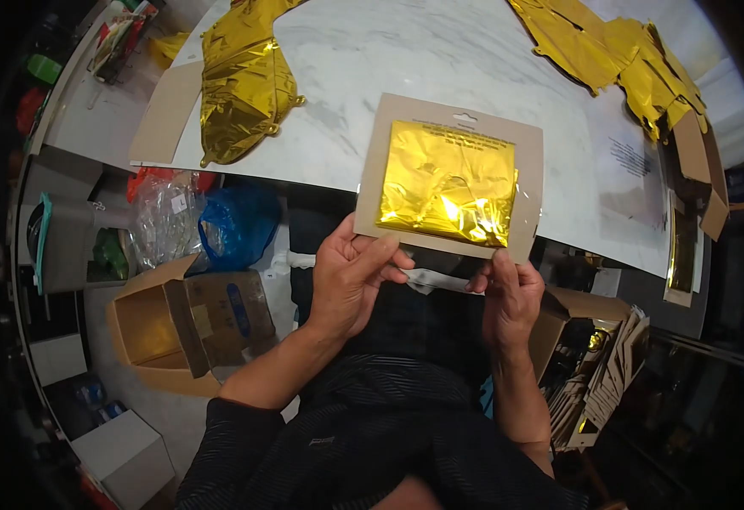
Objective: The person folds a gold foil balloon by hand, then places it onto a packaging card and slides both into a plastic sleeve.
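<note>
A packaged gold foil balloon lies folded flat against a tan cardboard backing, which has a hang hole and small print along its top. My left hand pinches the lower left edge of the package between thumb and fingers. At the lower right corner, my right hand grips it with the thumb on top. The package is held over the near edge of the white marbled table, tilted slightly. One uninflated gold foil balloon rests on the table to the left, and more gold foil lies at the far right.
An open cardboard box stands on the floor at left, below a blue plastic bag. At right, another box holds several cardboard-backed packs. A clear printed sleeve lies on the table's right side.
</note>
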Demonstrator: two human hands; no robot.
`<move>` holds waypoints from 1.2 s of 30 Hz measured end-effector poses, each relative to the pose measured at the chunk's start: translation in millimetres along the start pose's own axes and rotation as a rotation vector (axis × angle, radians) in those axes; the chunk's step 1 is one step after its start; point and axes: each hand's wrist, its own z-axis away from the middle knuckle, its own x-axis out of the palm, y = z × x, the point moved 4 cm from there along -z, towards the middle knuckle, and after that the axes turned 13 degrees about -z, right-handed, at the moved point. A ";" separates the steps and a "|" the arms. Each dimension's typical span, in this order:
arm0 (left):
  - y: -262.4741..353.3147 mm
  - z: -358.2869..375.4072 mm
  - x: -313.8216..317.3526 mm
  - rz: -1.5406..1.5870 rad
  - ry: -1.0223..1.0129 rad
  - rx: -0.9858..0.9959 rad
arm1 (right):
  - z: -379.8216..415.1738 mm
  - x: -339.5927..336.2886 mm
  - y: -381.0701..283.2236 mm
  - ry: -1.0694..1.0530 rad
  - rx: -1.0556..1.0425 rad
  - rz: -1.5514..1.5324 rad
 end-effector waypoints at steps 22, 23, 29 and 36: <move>-1.1 14.1 -9.5 -0.067 0.101 -0.052 | 6.4 -1.9 1.8 -0.023 0.086 -0.044; -1.2 14.3 -9.8 -0.081 0.104 -0.040 | 6.7 -0.4 2.0 -0.018 0.077 -0.053; 9.0 16.1 -1.3 -0.187 0.051 -0.054 | 8.5 -6.2 2.8 -0.012 0.064 -0.112; 8.1 16.4 -7.5 -0.320 0.038 -0.014 | 13.8 -2.5 5.1 -0.060 0.077 -0.037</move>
